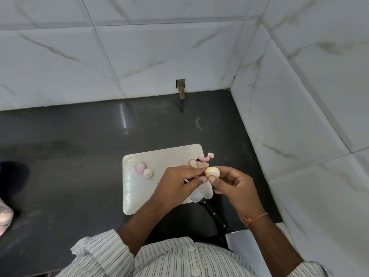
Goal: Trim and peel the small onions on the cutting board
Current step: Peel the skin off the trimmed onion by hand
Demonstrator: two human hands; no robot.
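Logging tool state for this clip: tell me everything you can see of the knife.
The knife lies flat and unheld, running diagonally from the cutting board down toward the counter's near edge. Its shiny metal blade rests on the board's near right corner, mostly hidden under the left hand, so the tip cannot be seen. The black handle, with small pale rivets along it, extends off the board over the dark counter, pointing toward the person. Neither hand grips it; both are busy with a small onion above.

A dark countertop is bordered by white marble-patterned wall tiles. A small notch is cut into the back wall's base.
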